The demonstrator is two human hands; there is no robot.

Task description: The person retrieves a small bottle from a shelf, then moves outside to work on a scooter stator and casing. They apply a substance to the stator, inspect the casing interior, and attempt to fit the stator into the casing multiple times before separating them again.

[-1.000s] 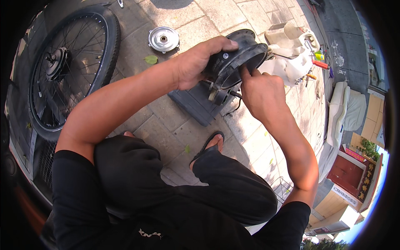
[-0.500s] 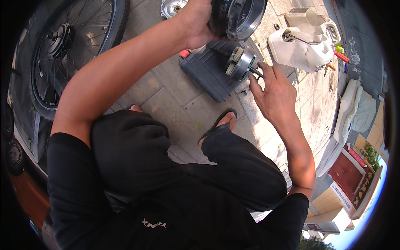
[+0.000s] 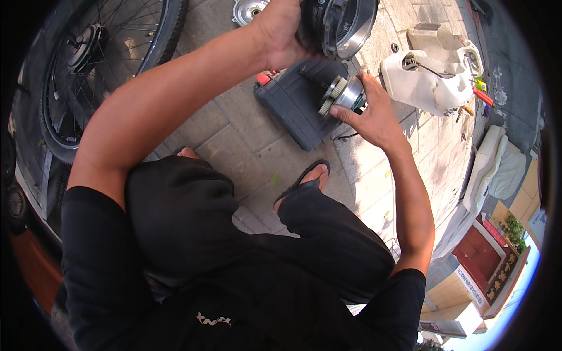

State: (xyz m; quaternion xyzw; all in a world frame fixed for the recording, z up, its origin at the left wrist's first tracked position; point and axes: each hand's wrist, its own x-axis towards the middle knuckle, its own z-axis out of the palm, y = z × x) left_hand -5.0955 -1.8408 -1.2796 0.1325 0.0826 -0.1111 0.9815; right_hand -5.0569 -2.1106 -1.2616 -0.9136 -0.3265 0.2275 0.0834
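At the top, my left hand [image 3: 282, 36] is closed round a black hub-motor shell [image 3: 319, 26], whose toothed inner ring faces right. Just below it, my right hand [image 3: 377, 114] grips a round silver motor core [image 3: 351, 90], thumb and fingers on opposite sides of its rim. Pale toothed gears [image 3: 331, 96] stick out of the core's left face, pointing away from my right palm. The core is over a dark grey plastic case [image 3: 293, 111] with a red latch; whether it rests on the case I cannot tell. A dark cable shows below my right hand.
A spoked wheel [image 3: 167, 44] with a hub motor lies at the left. Beyond my left hand is a silver round cover [image 3: 246, 10]. A cut white plastic jug [image 3: 418, 85] at the right holds tools, including a red-handled one [image 3: 483, 97]. My sandalled feet are below the case.
My right hand has shifted from the shaft and cable end to the body of the motor core, which has tilted so its gears point lower left. My left hand still holds the shell.
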